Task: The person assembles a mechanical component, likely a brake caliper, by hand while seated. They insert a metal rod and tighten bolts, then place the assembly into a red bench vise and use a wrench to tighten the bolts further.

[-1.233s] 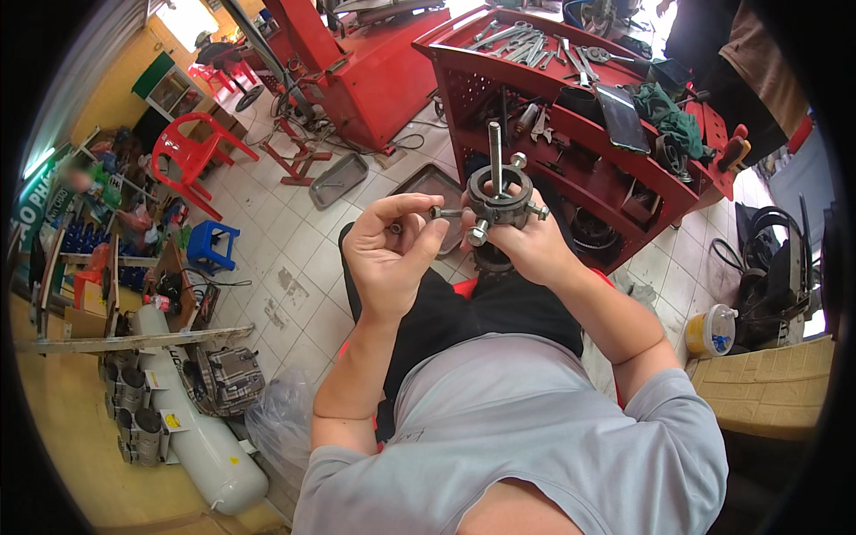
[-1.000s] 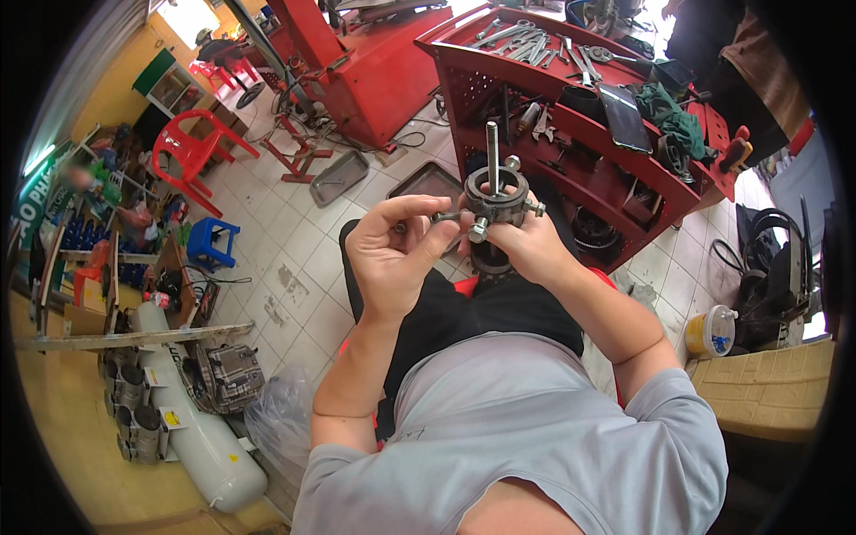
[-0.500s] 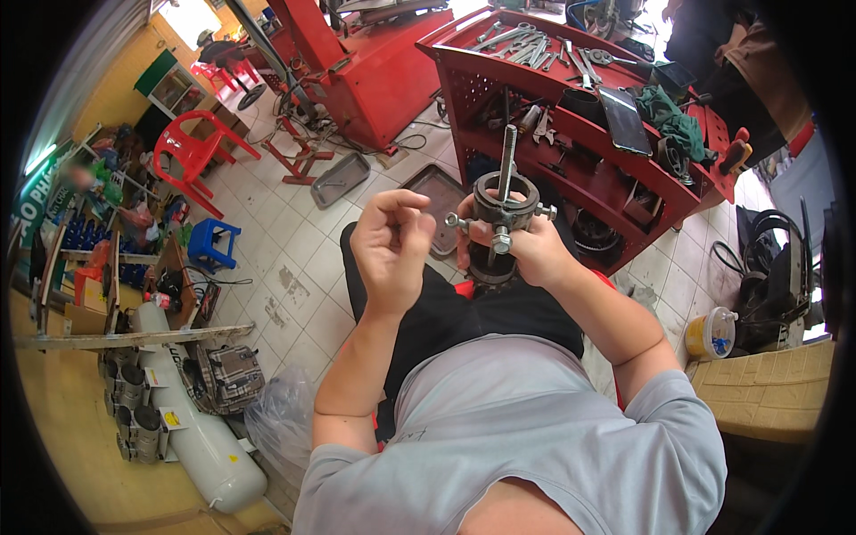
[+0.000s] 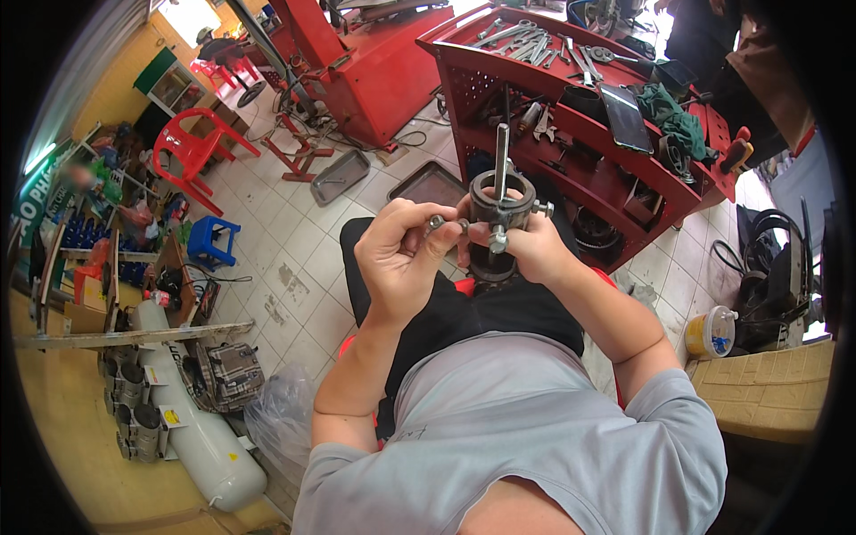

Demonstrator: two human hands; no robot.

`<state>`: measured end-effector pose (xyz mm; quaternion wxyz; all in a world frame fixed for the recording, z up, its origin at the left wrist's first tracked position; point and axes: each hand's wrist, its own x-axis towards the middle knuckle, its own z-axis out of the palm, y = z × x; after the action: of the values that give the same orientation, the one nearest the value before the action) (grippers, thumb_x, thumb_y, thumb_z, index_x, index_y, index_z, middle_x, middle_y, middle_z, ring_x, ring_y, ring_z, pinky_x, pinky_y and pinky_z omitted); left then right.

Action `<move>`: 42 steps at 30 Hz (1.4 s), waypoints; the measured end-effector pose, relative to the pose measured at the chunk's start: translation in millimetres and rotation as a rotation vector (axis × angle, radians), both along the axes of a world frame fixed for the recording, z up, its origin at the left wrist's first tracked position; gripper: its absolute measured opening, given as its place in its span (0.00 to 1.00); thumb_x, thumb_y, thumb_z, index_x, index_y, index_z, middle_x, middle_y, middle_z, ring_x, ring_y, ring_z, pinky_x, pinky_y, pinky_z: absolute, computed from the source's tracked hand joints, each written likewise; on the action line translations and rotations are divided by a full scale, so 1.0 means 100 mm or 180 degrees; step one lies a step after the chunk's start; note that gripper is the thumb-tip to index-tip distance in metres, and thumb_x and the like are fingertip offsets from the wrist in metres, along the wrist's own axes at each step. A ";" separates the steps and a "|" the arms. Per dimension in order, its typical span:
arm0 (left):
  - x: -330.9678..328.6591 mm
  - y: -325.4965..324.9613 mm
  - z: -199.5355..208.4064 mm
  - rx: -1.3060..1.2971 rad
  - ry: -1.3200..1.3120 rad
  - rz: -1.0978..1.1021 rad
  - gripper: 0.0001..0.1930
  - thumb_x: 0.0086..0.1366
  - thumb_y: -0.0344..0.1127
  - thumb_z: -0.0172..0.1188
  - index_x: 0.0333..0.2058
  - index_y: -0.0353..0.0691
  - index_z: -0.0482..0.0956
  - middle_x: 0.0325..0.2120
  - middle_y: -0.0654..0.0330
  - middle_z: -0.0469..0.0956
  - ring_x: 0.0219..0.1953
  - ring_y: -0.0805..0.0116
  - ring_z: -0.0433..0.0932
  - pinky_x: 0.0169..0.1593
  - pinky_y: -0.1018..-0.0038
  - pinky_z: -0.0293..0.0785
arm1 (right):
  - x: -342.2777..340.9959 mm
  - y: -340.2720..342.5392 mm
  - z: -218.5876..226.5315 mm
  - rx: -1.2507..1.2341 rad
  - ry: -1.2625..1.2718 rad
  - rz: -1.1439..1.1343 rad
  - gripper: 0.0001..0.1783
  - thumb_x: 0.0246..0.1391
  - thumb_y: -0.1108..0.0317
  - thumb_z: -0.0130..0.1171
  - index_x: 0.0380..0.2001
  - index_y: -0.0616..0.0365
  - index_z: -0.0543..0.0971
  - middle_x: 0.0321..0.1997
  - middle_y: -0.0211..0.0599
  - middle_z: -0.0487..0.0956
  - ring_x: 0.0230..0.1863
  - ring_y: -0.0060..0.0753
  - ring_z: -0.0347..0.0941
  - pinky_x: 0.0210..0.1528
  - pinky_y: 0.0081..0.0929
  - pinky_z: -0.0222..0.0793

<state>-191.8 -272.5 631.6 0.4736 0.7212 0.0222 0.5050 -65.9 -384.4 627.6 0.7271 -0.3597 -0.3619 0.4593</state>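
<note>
My right hand grips a dark metal ring-shaped tool with a long steel rod standing up through its middle and bolts sticking out of its sides. My left hand pinches the head of a side bolt on the tool's left between thumb and fingertips. Both hands are held above my lap, over black trousers.
A red tool trolley with wrenches, rags and a dark tablet stands ahead right. A red machine is ahead left, with metal trays on the tiled floor. A red plastic chair, a white air tank and a yellow tub stand around.
The tool has come lower and closer to me and now stands more upright. My left fingers have shifted on the side bolt.
</note>
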 end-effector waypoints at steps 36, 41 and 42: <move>0.03 -0.05 -0.10 -0.0685 -0.0331 -0.0740 0.11 0.59 0.29 0.63 0.40 0.29 0.78 0.26 0.64 0.73 0.26 0.82 0.73 0.27 0.86 0.65 | 0.03 -0.03 0.19 -0.0053 0.0004 0.0183 0.19 0.45 0.65 0.65 0.39 0.63 0.72 0.29 0.39 0.77 0.29 0.33 0.78 0.34 0.32 0.75; 0.05 -0.13 -0.02 -0.0721 -0.0349 -0.0848 0.12 0.59 0.28 0.63 0.41 0.28 0.78 0.25 0.67 0.70 0.23 0.83 0.68 0.29 0.86 0.67 | 0.06 -0.03 0.18 -0.0016 -0.0029 -0.0057 0.18 0.44 0.68 0.65 0.37 0.63 0.73 0.30 0.39 0.77 0.30 0.33 0.78 0.35 0.31 0.75; 0.06 -0.13 -0.03 -0.0675 -0.0344 -0.0827 0.13 0.58 0.29 0.64 0.41 0.29 0.78 0.24 0.68 0.68 0.23 0.84 0.66 0.29 0.86 0.65 | 0.06 -0.03 0.18 -0.0025 -0.0020 -0.0112 0.17 0.44 0.68 0.65 0.37 0.62 0.73 0.30 0.39 0.77 0.30 0.33 0.78 0.34 0.30 0.75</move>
<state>-186.3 -285.8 629.0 0.6088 0.6359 -0.0434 0.4724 -59.5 -387.4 645.6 0.7325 -0.3703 -0.3560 0.4467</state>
